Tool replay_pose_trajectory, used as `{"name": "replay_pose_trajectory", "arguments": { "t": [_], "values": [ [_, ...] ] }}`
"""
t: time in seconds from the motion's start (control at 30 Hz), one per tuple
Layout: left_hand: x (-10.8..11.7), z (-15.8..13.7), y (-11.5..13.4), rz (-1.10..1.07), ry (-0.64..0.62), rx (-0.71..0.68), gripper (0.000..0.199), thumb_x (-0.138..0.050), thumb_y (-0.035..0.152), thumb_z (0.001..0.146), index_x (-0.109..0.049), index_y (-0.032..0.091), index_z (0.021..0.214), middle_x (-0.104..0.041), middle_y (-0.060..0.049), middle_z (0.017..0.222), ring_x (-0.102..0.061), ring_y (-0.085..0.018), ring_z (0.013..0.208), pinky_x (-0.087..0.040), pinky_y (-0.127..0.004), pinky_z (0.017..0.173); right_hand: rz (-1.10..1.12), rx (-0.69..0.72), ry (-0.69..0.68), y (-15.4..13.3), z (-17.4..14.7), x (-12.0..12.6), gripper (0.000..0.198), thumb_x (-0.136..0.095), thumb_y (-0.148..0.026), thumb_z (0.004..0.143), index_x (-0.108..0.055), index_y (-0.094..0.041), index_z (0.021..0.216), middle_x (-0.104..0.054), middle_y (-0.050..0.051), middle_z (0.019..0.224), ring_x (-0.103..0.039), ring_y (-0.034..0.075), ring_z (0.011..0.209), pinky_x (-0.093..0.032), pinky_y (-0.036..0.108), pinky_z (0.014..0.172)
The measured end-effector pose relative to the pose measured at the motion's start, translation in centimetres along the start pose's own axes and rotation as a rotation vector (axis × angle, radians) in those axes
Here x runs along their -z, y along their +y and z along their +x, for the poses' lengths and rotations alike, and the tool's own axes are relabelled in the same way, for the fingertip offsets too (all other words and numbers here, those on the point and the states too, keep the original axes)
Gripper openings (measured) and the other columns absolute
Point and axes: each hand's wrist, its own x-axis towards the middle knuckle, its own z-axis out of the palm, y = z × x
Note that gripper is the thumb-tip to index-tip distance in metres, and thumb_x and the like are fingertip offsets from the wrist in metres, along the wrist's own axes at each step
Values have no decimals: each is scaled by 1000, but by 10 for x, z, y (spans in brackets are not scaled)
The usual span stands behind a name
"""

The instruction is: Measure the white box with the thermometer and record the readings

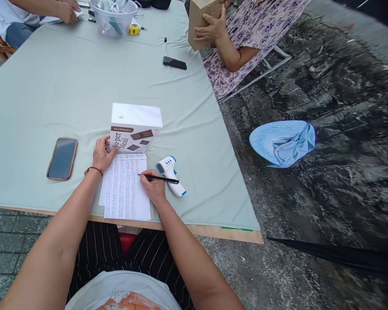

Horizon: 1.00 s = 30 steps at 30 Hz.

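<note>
The pen [163, 177] looks to me like smooth glossy plastic, the written sheets [126, 189] matt paper, the box [136, 114] smooth card, the thermometer gun [168, 164] smooth plastic, the phone screen [62, 158] glossy glass, the table covering [197, 150] wrinkled matt cloth, and the ground [310, 206] rough and stony.

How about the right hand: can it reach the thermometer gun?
Probably yes: the thermometer gun lies beside the right hand, though the pen it holds crosses the gun in view and may hinder.

Pen [168, 178] in right grip [154, 187], paper [126, 189], white box [136, 115]
</note>
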Motion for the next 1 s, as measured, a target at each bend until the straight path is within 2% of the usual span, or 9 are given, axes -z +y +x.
{"name": "replay_pose_trajectory", "arguments": {
  "t": [1.0],
  "values": [
    [0, 1, -1, 1, -3, -9, 41, -72, 26, 76, -56, 23, 113, -54, 0, 97, -44, -8, 60, -47, -29, 67, -20, -4, 25, 0, 0, 0, 12, -55, -34, 69, -60, -23, 69, -56, -3, 59, -49, 14, 57, -45, 29, 57]
  ]
}}
